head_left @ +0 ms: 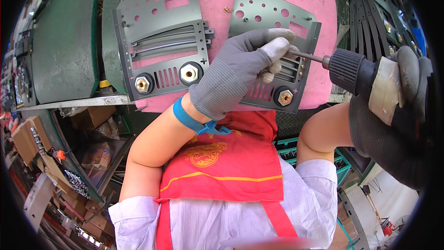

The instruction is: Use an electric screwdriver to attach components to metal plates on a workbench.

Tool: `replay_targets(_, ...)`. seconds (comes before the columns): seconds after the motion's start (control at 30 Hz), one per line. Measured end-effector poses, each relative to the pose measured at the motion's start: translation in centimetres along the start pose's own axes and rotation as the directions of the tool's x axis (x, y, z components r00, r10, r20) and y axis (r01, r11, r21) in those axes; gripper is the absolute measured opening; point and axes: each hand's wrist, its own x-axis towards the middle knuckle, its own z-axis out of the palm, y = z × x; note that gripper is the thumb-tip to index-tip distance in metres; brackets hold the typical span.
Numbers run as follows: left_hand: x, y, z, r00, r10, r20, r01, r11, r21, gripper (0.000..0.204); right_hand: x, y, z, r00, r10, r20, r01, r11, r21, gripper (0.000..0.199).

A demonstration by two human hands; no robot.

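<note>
The right hand (410, 71) clasps an electric screwdriver (348, 70), its bit (309, 57) pointing left into the pinch of the left hand (247, 60), nearer the perforated panel (268, 15).

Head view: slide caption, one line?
Gloved left hand at the driver bit, right hand gripping the power screwdriver, above a perforated grey metal panel.

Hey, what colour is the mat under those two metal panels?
The mat under the grey metal panels is pink; it shows best in the head view.

Near, downward fisheye view from head height
</note>
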Motion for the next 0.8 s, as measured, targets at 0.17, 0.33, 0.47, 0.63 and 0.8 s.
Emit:
replay_targets(0.17, -0.8, 0.5, 0.2, 0.999, -0.035, 0.013, 0.035, 0.999, -0.039, 0.044, -0.3, -0.3, -0.5, 1.0, 0.021, -0.011, -0.021, 1.0, 0.011, 0.03)
replay_targets(0.33, -1.5, 1.2, 0.8, 0.986, -0.147, 0.079, 0.152, 0.987, -0.06, 0.056, -0.8, -0.6, -0.6, 0.999, 0.043, -0.025, -0.043, 0.999, 0.021, 0.03)
replay_targets(0.47, -1.5, 0.5, 0.7, 0.976, -0.191, 0.106, 0.207, 0.964, -0.165, 0.058, -0.7, -0.1, -1.0, 0.997, 0.061, -0.042, -0.059, 0.998, 0.027, 0.03)
replay_targets(0.63, -1.6, 0.5, 0.8, 0.99, -0.117, 0.08, 0.121, 0.991, -0.048, 0.058, -1.2, -0.7, -1.5, 0.995, 0.081, -0.063, -0.079, 0.996, 0.035, 0.03)
replay_targets(0.8, -2.3, 1.4, 1.1, 0.993, -0.118, 0.023, 0.117, 0.993, 0.03, 0.055, -2.1, -1.2, -1.9, 0.99, 0.106, -0.089, -0.102, 0.994, 0.046, 0.029)
